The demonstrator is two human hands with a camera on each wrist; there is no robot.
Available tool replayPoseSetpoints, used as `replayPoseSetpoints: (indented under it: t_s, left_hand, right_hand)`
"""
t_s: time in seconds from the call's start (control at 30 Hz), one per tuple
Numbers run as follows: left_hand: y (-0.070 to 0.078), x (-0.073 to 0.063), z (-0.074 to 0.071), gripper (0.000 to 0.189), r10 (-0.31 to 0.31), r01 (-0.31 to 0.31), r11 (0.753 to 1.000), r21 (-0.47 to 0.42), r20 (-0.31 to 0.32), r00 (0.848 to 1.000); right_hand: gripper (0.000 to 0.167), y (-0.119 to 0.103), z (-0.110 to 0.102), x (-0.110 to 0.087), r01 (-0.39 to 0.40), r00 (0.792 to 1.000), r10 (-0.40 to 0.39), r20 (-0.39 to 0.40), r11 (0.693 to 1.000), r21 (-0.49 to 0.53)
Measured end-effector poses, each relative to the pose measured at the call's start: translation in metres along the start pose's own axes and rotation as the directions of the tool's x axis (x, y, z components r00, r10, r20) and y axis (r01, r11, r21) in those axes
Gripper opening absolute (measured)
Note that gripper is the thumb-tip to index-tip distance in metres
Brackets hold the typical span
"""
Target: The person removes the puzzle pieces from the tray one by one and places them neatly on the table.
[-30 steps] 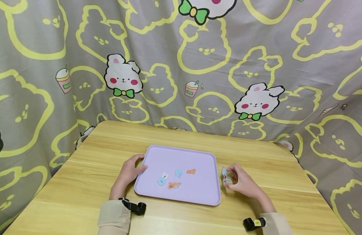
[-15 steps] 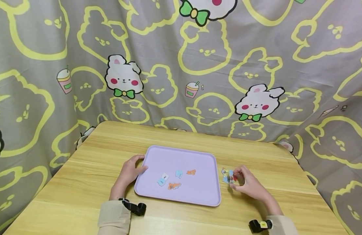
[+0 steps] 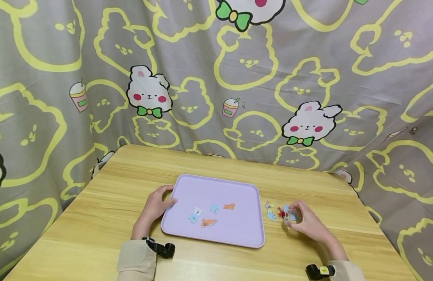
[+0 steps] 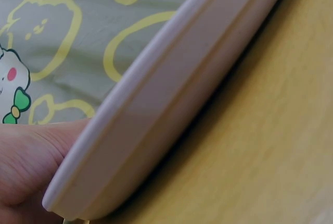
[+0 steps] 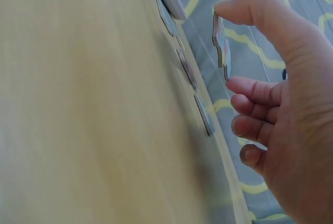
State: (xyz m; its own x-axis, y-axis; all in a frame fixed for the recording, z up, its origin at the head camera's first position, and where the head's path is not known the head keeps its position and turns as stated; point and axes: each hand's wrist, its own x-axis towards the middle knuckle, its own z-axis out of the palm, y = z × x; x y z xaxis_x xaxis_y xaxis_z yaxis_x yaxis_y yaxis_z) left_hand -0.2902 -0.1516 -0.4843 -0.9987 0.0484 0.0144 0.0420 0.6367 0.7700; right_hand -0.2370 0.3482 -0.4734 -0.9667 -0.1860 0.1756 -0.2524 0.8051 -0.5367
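Observation:
A lilac tray (image 3: pixel 216 190) lies on the table, and my left hand (image 3: pixel 155 203) grips its left edge with the thumb over the rim. In the left wrist view the tray's side wall (image 4: pixel 151 94) hides most of that hand. To the right of the tray, my right hand (image 3: pixel 307 223) pinches a thin puzzle piece (image 5: pixel 218 39), perhaps two overlapping, between thumb and fingertip above the table. Beneath and beside it lie a blue and yellow piece (image 3: pixel 270 211), a red piece (image 3: pixel 280 212) and a light blue piece (image 5: pixel 204 114).
Several pieces lie apart on the tray, among them an orange piece (image 3: pixel 209 223), a smaller orange one (image 3: pixel 229 206) and a light blue one (image 3: pixel 214 208). Behind the wooden table (image 3: pixel 216 257) hangs a grey patterned curtain (image 3: pixel 198 50).
My right hand has moved right, away from the tray, still pinching. Pieces it covered earlier now show on the table beside the tray. My left hand has stayed on the tray's edge.

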Motion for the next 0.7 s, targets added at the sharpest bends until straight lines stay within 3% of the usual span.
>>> replayPoseSetpoints:
  t_s: [0.7]
  left_hand:
    - [-0.002, 0.001, 0.001, 0.052, 0.001, -0.001, 1.000, 0.005, -0.003, 1.000]
  right_hand:
    - [0.049, 0.024, -0.016, -0.009, -0.083, 0.996, 0.083, 0.042, 0.996, 0.016]
